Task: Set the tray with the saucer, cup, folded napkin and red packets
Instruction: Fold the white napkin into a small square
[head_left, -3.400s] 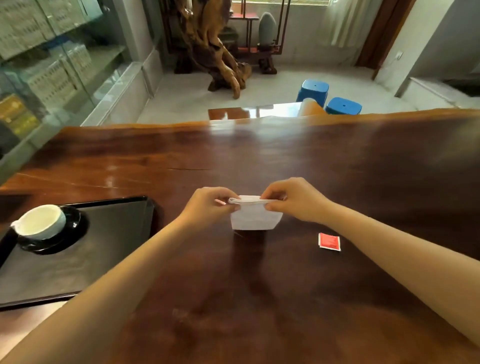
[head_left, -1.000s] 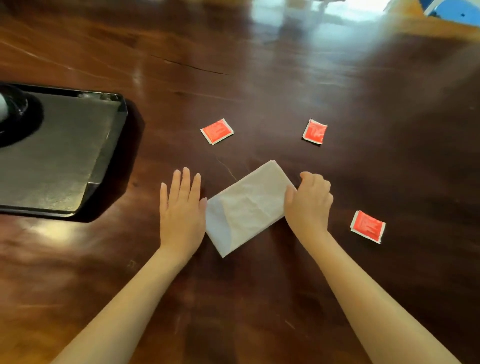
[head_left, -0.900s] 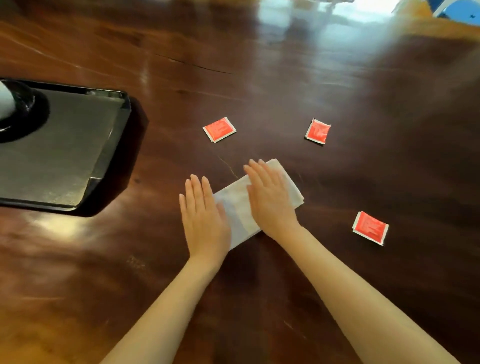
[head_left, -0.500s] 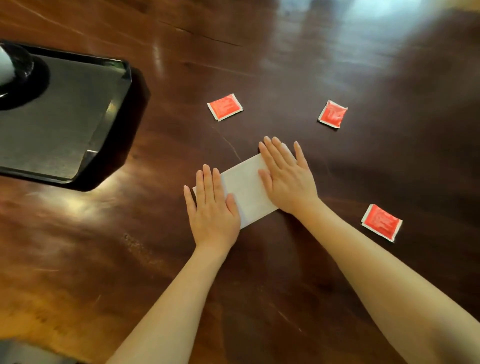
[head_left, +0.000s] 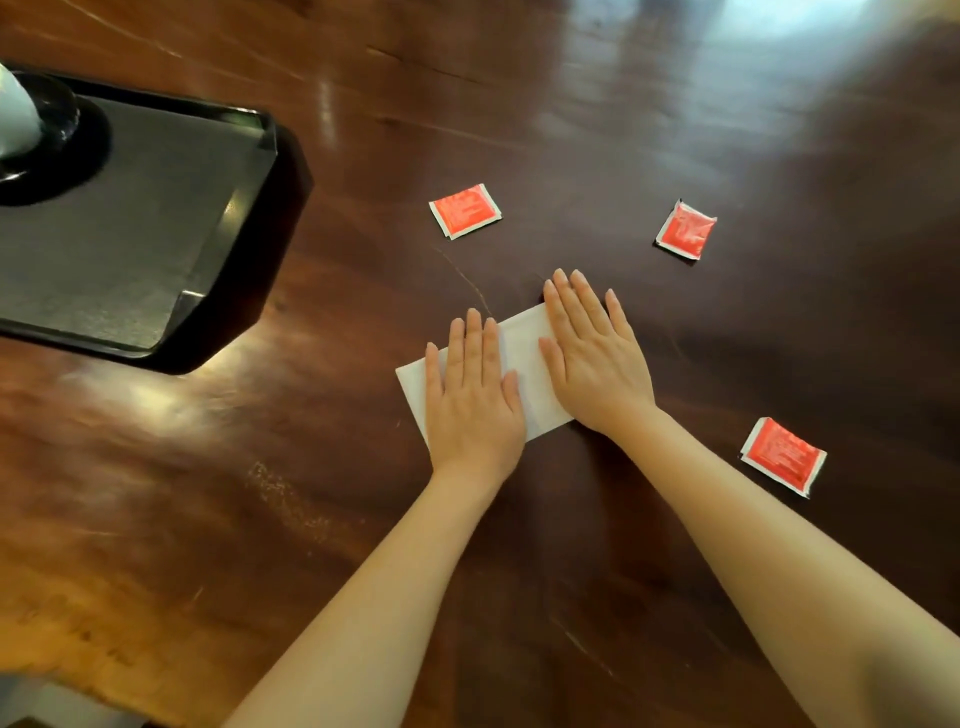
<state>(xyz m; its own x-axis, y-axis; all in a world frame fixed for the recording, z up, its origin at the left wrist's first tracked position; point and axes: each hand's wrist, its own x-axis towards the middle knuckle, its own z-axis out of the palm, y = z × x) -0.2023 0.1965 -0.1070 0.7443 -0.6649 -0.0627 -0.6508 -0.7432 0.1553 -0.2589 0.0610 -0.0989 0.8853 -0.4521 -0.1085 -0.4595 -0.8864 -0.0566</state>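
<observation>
A folded white napkin (head_left: 522, 358) lies flat on the dark wooden table (head_left: 571, 130). My left hand (head_left: 472, 400) and my right hand (head_left: 595, 358) press on it side by side, fingers straight. Three red packets lie around it: one (head_left: 465, 210) beyond the napkin, one (head_left: 685, 229) at the far right, one (head_left: 783, 456) to the right of my right forearm. The black tray (head_left: 171, 228) sits at the left. On its far left corner stands a black saucer (head_left: 67, 135) with a white cup (head_left: 15, 122) on it, cut off by the frame edge.
The table's pale near edge (head_left: 52, 696) shows at the bottom left. A hairline crack (head_left: 467, 283) runs through the wood just beyond the napkin.
Both hands have moved onto the napkin and now press it flat; a second ago they were beside it. Earlier I held it folded above the table. The view has tilted down.
</observation>
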